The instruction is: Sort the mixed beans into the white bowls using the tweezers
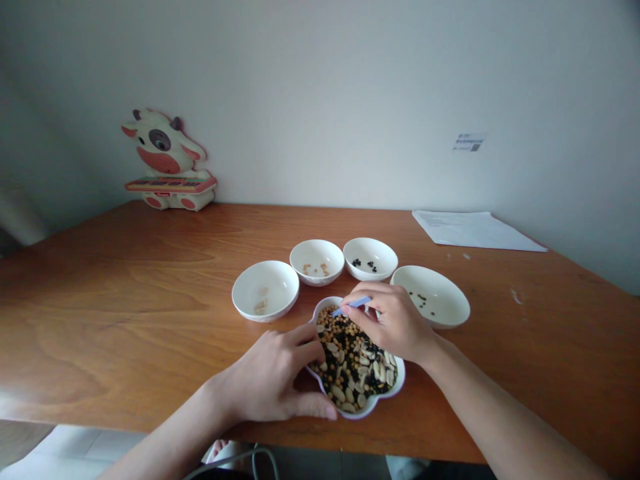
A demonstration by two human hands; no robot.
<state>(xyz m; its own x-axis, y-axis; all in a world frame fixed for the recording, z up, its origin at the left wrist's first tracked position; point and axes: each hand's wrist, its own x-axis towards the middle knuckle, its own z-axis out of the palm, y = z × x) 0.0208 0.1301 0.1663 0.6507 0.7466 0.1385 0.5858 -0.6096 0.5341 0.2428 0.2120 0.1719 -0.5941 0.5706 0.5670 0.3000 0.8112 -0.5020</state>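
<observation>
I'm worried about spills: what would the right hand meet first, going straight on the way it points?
The right hand, led by its purple tool, would probably meet the yellow beans in the flower-shaped tray; whether the tip already touches them is unclear.

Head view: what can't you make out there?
All in the head view:
Upper right of the dish: behind the right hand.
Dish's left rim: partly behind the left hand.
Tip contact of blue tool: too small.
Text on wall label: too small, blurred.
</observation>
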